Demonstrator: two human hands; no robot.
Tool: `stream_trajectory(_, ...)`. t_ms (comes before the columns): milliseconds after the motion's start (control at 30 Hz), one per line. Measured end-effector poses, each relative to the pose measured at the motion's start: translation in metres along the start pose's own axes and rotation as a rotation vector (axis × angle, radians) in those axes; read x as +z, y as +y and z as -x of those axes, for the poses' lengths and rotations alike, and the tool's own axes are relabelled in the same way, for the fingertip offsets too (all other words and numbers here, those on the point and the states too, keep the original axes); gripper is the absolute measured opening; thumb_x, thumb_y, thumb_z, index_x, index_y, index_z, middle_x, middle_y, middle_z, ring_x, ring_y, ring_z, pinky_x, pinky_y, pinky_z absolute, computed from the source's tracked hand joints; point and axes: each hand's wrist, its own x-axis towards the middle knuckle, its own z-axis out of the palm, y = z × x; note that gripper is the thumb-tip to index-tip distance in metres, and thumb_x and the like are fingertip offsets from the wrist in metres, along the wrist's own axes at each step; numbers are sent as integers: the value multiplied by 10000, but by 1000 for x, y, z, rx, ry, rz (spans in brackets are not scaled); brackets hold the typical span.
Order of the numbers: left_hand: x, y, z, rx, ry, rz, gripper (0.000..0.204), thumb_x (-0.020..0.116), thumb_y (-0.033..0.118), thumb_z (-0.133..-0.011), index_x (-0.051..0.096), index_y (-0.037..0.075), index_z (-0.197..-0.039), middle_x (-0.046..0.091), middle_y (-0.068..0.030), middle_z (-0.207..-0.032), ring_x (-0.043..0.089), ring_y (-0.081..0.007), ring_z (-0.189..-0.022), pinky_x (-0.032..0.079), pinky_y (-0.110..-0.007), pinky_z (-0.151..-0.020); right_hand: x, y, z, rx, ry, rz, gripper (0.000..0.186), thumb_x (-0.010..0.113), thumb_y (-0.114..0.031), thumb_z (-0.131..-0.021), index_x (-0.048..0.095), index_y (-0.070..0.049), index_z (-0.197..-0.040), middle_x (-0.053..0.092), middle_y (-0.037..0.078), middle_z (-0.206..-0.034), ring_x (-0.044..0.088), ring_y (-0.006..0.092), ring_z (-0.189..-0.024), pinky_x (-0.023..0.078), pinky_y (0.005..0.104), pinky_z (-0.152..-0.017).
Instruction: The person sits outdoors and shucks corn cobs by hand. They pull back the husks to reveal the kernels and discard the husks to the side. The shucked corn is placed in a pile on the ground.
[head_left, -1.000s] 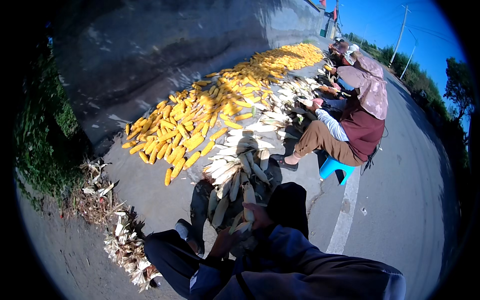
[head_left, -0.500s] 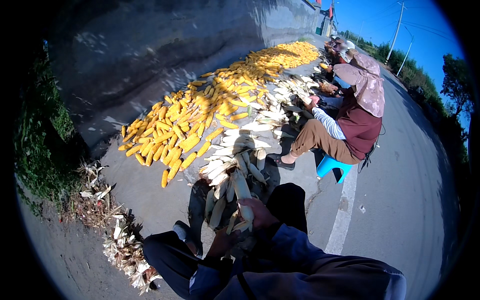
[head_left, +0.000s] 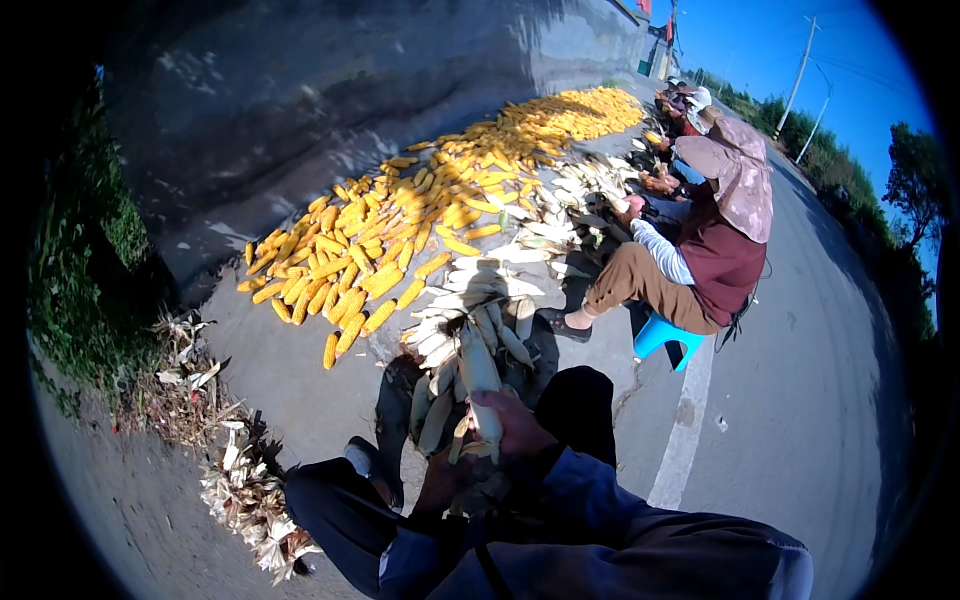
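The right hand [head_left: 512, 425] is curled around a big ear of corn [head_left: 478, 362] that wears its pale husk. The ear stands out in front of the person, between the knees, with its top end pointing away. The left hand [head_left: 437, 482] is down near the low end of the ear (it is dark there, so I cannot tell if it grips anything). Just past the ear lies a pile of pale corn in husks [head_left: 438, 345]. Beyond that pile and to the left, a long heap of bare yellow corn [head_left: 350, 265] runs by a gray wall [head_left: 380, 80]. Dry husks [head_left: 250, 500] lie at the left. On the right, another person [head_left: 725, 255] sits on a blue stool [head_left: 658, 337].
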Motion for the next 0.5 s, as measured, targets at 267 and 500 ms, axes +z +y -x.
stream_trajectory(267, -11, -2, 1, -5, 17, -29, 294, 690, 270, -997, 665, 18, -1147, 576, 18, -782, 534, -73, -663, 454, -283, -591, 13, -16, 0, -265, 220, 301, 402, 816, -193, -812, 616, -19, -1114, 641, 69, -861, 637, 158, -680, 523, 329, -593)
stream_trajectory(500, -6, 11, 2, -38, 14, -117, 300, 681, 296, -1003, 673, 20, -1118, 567, 21, -754, 516, -70, -644, 429, -283, -576, -13, 10, -40, -435, 362, 618, 494, 843, -260, -771, 620, 20, -1111, 691, 108, -913, 670, 189, -799, 532, 368, -694)
